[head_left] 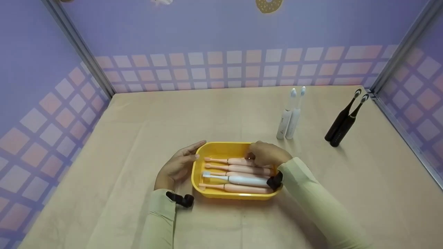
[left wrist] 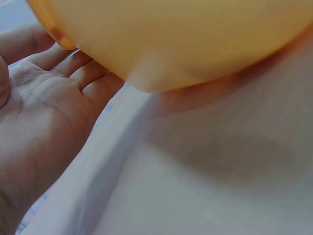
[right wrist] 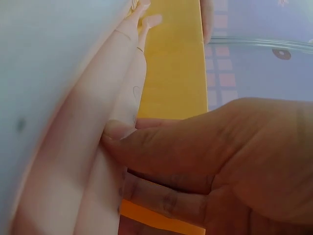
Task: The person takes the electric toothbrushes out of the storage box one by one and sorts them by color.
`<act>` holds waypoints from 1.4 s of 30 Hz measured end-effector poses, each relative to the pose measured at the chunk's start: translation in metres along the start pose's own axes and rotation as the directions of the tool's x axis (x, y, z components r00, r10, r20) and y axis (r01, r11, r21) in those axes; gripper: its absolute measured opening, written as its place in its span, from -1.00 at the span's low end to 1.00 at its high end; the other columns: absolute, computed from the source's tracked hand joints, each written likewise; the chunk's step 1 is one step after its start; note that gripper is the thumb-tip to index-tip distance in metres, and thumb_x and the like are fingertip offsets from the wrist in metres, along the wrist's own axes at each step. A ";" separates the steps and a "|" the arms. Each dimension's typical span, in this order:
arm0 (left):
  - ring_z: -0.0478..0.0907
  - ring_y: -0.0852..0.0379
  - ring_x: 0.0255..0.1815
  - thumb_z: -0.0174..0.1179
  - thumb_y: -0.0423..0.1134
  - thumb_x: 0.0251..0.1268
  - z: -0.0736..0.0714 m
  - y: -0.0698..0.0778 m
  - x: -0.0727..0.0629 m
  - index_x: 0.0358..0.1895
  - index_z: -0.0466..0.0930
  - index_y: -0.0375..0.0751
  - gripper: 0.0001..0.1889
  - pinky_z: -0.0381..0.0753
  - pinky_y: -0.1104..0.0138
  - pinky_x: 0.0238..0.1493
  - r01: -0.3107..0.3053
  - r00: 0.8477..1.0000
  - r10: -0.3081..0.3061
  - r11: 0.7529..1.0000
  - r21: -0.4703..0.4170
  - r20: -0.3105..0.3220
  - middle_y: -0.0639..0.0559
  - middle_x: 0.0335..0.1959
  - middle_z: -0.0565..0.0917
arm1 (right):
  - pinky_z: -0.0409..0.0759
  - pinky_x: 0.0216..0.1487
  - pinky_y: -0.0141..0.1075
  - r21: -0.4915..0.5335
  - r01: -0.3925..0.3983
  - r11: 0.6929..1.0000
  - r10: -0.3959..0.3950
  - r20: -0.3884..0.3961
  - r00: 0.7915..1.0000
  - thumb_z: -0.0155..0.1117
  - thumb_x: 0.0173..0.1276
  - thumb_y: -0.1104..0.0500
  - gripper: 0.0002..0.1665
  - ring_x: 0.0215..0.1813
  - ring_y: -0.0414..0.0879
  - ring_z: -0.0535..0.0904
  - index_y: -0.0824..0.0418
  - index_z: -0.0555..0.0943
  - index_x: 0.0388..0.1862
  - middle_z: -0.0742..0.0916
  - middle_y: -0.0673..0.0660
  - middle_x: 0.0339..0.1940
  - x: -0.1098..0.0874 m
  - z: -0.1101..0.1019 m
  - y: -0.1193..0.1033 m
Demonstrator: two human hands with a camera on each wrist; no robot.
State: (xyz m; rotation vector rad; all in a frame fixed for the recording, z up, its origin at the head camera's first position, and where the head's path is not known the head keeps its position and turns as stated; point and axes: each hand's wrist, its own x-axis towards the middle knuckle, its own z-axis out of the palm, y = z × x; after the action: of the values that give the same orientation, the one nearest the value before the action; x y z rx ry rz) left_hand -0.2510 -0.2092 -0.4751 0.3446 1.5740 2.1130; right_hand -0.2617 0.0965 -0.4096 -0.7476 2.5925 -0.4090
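Purple wall point(head_left: 228, 31) w/ pink-and-white tile print backs a cream cloth point(head_left: 155, 124). L hand point(head_left: 176, 166) has its thumb over the rim & fingers along the outside of the yellow tray point(head_left: 238, 196), approx. mid-cloth; R hand point(head_left: 271, 154) pinches the farthest pink brush point(head_left: 238, 161), inside the tray, by its handle, thumb vs. fingers. Risks, I'd guess: brushes lie close, so moving one could drag its neighbor; smooth handles may slip; tray prob. tips if L hand tugs the rim. Tray's glossy, round-cornered, likely plastic. White brush point(head_left: 247, 181) nearer: slim neck, rounded body. Farther off, R side: white pair point(head_left: 283, 124), then black pair point(head_left: 342, 131), long tapered shapes.
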 end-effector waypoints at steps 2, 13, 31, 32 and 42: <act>0.47 0.04 0.26 -0.09 -0.50 0.39 0.000 0.000 0.000 0.51 0.03 -0.28 -0.37 0.48 0.23 0.28 0.004 1.000 -0.004 1.000 0.005 -0.009 -0.10 0.34 0.38 | 0.60 0.08 -0.09 -0.006 0.017 1.000 -0.017 0.003 1.000 0.13 0.19 0.47 -0.58 -0.04 -0.01 0.58 0.20 0.70 -0.02 0.72 0.13 -0.06 0.000 0.000 0.000; 0.42 0.02 0.30 -0.09 -0.50 0.39 -0.002 -0.001 0.000 0.51 0.03 -0.29 -0.37 0.44 0.21 0.32 0.001 1.000 -0.001 1.000 0.011 -0.006 -0.12 0.38 0.35 | 0.61 0.07 -0.12 -0.007 0.052 0.999 -0.052 0.024 0.998 0.15 0.20 0.47 -0.62 -0.06 -0.01 0.60 0.26 0.69 -0.03 0.73 0.18 -0.07 0.000 -0.002 0.000; 0.45 0.04 0.28 -0.08 -0.48 0.40 0.000 0.000 -0.001 0.51 0.01 -0.29 -0.37 0.44 0.21 0.32 0.001 1.000 -0.001 1.000 -0.008 0.020 -0.08 0.36 0.37 | 0.56 -0.22 -0.28 0.033 0.120 0.992 -0.120 -0.001 0.993 0.20 0.09 0.48 -0.71 -0.30 -0.11 0.51 0.29 0.69 -0.21 0.72 0.13 -0.28 0.000 -0.006 0.005; 0.46 0.04 0.28 -0.07 -0.48 0.41 0.000 0.001 0.000 0.51 0.01 -0.29 -0.37 0.44 0.21 0.32 0.004 1.000 -0.004 1.000 -0.014 0.020 -0.08 0.36 0.37 | 0.56 -0.24 -0.29 0.040 0.133 0.990 -0.133 -0.003 0.991 0.20 0.08 0.48 -0.72 -0.32 -0.11 0.51 0.30 0.68 -0.23 0.72 0.14 -0.30 0.000 -0.007 0.005; 0.43 0.09 0.30 -0.09 -0.50 0.40 -0.001 -0.001 0.000 0.51 0.02 -0.30 -0.38 0.43 0.25 0.32 -0.006 1.000 0.006 1.000 -0.014 0.018 -0.12 0.43 0.30 | 0.63 -0.05 -0.20 0.090 0.151 0.984 -0.149 -0.027 0.988 0.22 0.11 0.45 -0.69 -0.17 -0.08 0.61 0.28 0.70 -0.15 0.75 0.13 -0.21 -0.005 -0.013 0.010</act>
State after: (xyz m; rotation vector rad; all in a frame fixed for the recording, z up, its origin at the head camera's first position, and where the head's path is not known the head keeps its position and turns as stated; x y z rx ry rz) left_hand -0.2512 -0.2100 -0.4760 0.3628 1.5497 2.1185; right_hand -0.2681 0.1099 -0.4001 -0.9142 2.5246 -0.5796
